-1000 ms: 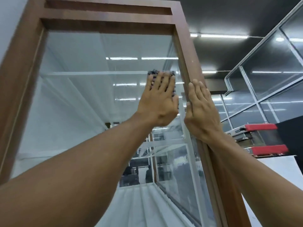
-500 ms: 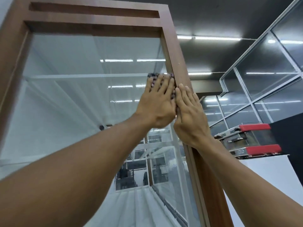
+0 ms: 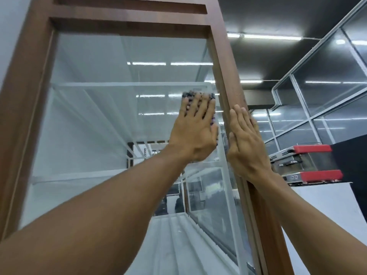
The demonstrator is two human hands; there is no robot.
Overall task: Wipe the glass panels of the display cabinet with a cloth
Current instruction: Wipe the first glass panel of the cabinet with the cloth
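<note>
The display cabinet (image 3: 234,76), framed in brown wood, was seen from close below, and its front glass panel (image 3: 99,126) filled most of the view. Across the last second little ground had been covered on that panel: the left hand (image 3: 193,133) had been kept at the upper right corner region, close to the right post, and had been brought slightly lower, so that the cloth (image 3: 190,95) lay just under the line of the glass shelf (image 3: 129,84) instead of level with it. The left hand was spread flat with straight fingers, and the dark cloth was pressed against the glass beneath them, not gripped. The right hand (image 3: 246,147), laid flat on the post with fingers together, had been touching the left half a second earlier and was now just apart from it. The wipe was judged to be in hand at the panel's right edge, with the wide left and lower areas yet to be covered.

Beyond the cabinet a glass partition wall (image 3: 327,76) was seen at the right, then a white counter (image 3: 327,205), and on it a red-and-metal machine (image 3: 309,165). Only the post and the bracing right hand were found beside the cloth's path; nothing lay on the glass itself.
</note>
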